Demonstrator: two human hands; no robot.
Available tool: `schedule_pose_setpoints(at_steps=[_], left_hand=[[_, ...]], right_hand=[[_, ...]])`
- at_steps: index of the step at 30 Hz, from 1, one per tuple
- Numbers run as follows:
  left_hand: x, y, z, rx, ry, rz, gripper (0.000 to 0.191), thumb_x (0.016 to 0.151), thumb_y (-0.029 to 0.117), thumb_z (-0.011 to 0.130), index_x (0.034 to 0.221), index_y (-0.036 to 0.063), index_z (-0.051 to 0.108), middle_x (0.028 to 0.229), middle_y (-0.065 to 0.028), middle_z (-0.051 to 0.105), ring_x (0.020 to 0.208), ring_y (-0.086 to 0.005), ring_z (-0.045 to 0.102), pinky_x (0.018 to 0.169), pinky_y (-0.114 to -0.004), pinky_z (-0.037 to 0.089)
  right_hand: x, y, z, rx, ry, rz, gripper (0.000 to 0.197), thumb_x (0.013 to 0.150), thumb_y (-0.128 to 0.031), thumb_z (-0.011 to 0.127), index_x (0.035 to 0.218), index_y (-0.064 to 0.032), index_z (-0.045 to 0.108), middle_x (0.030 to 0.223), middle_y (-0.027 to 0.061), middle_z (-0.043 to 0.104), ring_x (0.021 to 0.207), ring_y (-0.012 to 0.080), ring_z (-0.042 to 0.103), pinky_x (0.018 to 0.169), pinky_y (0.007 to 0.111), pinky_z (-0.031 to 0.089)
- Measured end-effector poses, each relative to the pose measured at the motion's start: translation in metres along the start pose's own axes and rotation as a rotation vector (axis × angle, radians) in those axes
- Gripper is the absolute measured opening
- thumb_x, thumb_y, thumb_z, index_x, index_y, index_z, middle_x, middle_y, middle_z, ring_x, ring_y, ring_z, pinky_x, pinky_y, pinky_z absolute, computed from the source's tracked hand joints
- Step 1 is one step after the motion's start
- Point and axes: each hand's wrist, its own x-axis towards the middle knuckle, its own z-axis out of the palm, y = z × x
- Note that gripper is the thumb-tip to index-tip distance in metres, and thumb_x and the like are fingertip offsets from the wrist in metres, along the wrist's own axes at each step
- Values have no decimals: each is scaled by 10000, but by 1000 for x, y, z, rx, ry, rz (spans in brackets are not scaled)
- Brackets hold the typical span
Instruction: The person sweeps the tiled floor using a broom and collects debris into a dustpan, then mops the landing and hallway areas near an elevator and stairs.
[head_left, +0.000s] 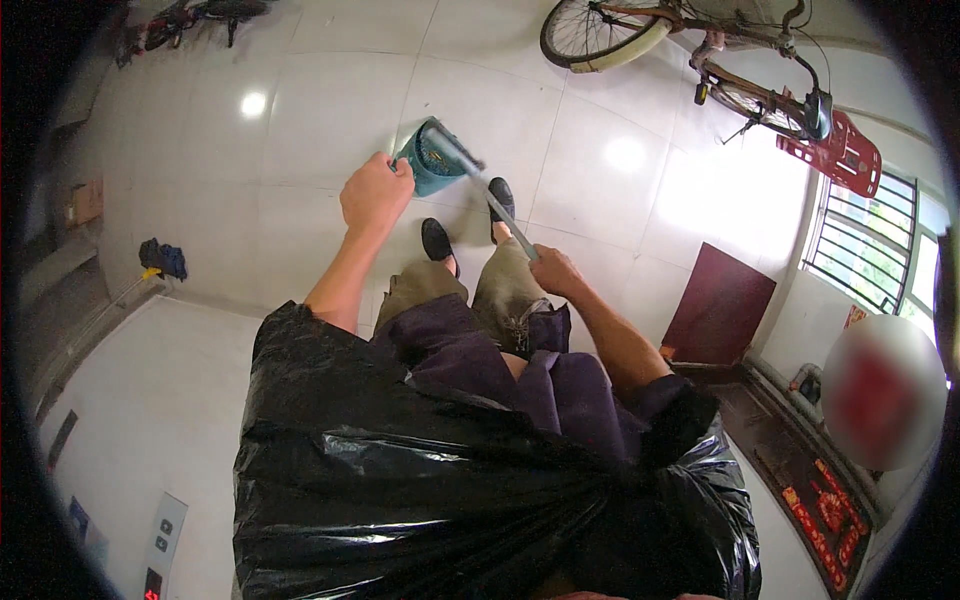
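Observation:
My left hand (377, 193) is closed on the rim or handle of a teal plastic dustpan-like container (437, 184), which has some dark and yellowish bits inside. My right hand (556, 271) grips the end of a light-coloured long handle (504, 215). That handle slants up and left across the mouth of the container; its far end is blurred. A dark edge shows at the container's right side, near my black shoes (501, 201). A black plastic bag or sheet (420, 480) covers much of my torso, over dark clothing.
Pale floor tiles (330, 135) lie around my feet. A bicycle (607, 34) and a red plastic chair (847, 154) are at the upper right. Below them are a barred window (870, 240) and a dark red board (720, 304). A dark bundle (163, 259) lies at the left by the wall corner.

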Motion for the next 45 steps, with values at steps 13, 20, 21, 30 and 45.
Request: schedule_pose_setpoints(at_steps=[13,20,21,30,45], left_hand=[[-2,-1,-13,2,-32,-56,350,816,368,476,975,92,622,867,-136,652,847,-326,612,753,-405,465],[2,13,-13,-8,24,-84,304,803,360,500,920,112,631,833,-116,655,808,-312,613,724,-390,464],[-1,17,-16,1,27,-89,304,803,360,500,920,112,631,833,-116,655,808,-312,613,724,-390,464],[7,17,-3,29,78,-65,275,800,336,499,909,131,646,833,-99,658,783,-315,606,694,-384,465],[42,5,23,-7,171,27,270,823,299,549,917,65,645,661,-54,579,515,-163,521,503,-304,404]], right_hand=[[-48,78,-44,-28,298,98,434,835,-269,463,1232,-94,450,954,266,579,906,437,551,756,501,434],[89,68,-116,-9,328,198,316,782,-188,448,1004,6,563,989,259,590,961,393,566,821,466,449],[92,55,-122,-5,319,190,312,779,-186,431,972,9,579,968,262,594,949,392,571,824,452,455],[-1,46,-73,-36,30,24,356,789,-196,455,1104,-40,512,1002,257,580,945,403,561,805,479,441],[-137,203,21,491,287,612,372,857,-344,460,1187,-173,472,928,200,606,876,384,571,719,457,441]])
